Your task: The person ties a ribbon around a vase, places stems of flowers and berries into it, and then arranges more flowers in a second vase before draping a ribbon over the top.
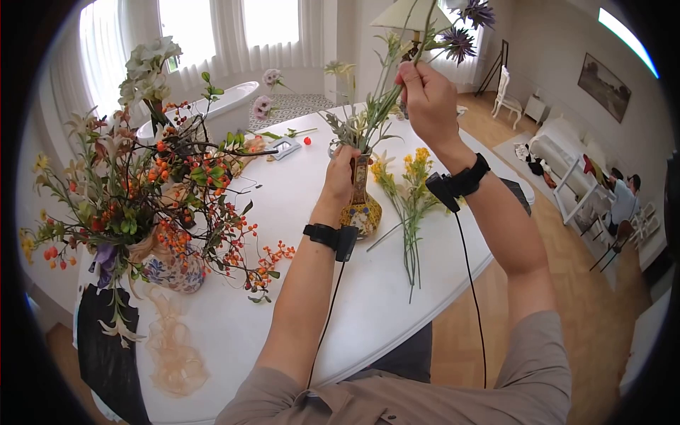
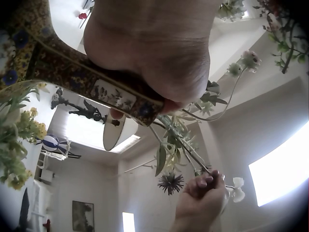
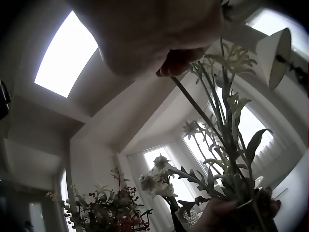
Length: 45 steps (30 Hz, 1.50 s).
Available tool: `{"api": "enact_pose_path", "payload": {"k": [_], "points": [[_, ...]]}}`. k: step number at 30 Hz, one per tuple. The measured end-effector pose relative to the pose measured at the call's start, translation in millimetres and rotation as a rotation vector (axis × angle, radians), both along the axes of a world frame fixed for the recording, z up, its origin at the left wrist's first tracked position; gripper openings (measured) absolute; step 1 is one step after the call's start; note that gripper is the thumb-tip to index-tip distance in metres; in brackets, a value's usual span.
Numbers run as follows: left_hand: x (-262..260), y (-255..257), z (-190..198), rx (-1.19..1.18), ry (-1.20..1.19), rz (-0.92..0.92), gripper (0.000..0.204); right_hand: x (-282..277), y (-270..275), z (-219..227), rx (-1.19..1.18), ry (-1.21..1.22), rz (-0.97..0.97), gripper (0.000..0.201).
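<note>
A tall patterned vase (image 1: 361, 212) with a narrow neck stands on the white table, holding green stems and pale leaves. My left hand (image 1: 340, 173) grips the vase's neck near its rim; in the left wrist view the hand covers part of the neck (image 2: 113, 94). Raised above the vase, my right hand (image 1: 431, 99) pinches a long green stem (image 3: 193, 102) whose lower part runs down among the others. Dark purple spiky flowers (image 1: 459, 44) are above that hand. Yellow flowers (image 1: 418, 164) with long stems lie on the table right of the vase.
At the left, a large arrangement with orange berries (image 1: 212, 177) fills a blue-and-white vase (image 1: 177, 273). Tan ribbon (image 1: 173, 347) and black cloth (image 1: 106, 354) lie in front of it. A small frame (image 1: 285, 149) is farther back, and a lamp (image 1: 404, 15) stands beyond the table.
</note>
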<state>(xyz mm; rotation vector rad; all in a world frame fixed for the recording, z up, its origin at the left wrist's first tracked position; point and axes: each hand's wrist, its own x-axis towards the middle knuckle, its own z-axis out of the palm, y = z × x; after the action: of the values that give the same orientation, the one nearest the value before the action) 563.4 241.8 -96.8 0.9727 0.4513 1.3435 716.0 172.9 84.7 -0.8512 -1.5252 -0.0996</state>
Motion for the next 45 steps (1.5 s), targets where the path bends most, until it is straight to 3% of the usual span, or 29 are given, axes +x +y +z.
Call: {"api": "enact_pose_path", "payload": {"k": [6, 8, 10, 13, 14, 16, 18, 20, 22, 24, 26, 28, 34, 37, 45], "points": [[-3, -1, 1, 0.014, 0.025, -0.023, 0.023, -6, 18, -59, -0.282, -0.092, -0.031, 0.034], [-3, -4, 2, 0.017, 0.029, -0.015, 0.022, -5, 12, -59, -0.308, -0.102, -0.051, 0.034], [-4, -6, 4, 0.013, 0.032, -0.012, 0.022, -1, 9, -58, -0.433, -0.328, -0.198, 0.035], [0, -10, 7, 0.012, 0.0, -0.006, 0.021, 3, 0, -52, -0.413, -0.377, -0.151, 0.038], [1, -12, 9, 0.017, -0.041, 0.002, 0.021, 2, -5, -49, -0.415, -0.375, -0.154, 0.038], [2, -7, 4, 0.023, -0.04, 0.002, 0.021, -3, -16, -44, -0.145, -0.244, -0.2, 0.041], [1, -2, 1, 0.029, -0.042, 0.007, 0.021, -3, -20, -45, -0.14, -0.175, -0.218, 0.038], [0, -6, 2, 0.023, 0.001, 0.01, 0.022, -10, -35, -42, -0.142, 0.065, -0.228, 0.033], [-1, -8, 3, 0.023, 0.0, 0.0, 0.022, -10, -37, -54, -0.211, 0.053, -0.194, 0.031], [-1, -5, 1, 0.027, -0.001, -0.01, 0.022, -19, -34, -70, -0.507, 0.014, 0.108, 0.03], [0, -2, -1, 0.118, -0.071, -0.022, 0.021, -24, -16, -91, -0.394, -0.057, 0.06, 0.028], [2, -11, 6, 0.086, -0.067, -0.007, 0.019, -29, -8, -95, -0.273, 0.024, -0.007, 0.027], [-6, -14, 16, 0.072, -0.047, -0.046, 0.019, -33, 5, -78, -0.47, 0.135, -0.02, 0.028], [-4, -12, 15, 0.113, -0.075, -0.074, 0.023, -39, 16, -89, -0.307, 0.088, -0.131, 0.027], [0, -12, 13, 0.097, -0.1, -0.047, 0.028, -32, 12, -101, -0.404, -0.014, -0.169, 0.026]]}}
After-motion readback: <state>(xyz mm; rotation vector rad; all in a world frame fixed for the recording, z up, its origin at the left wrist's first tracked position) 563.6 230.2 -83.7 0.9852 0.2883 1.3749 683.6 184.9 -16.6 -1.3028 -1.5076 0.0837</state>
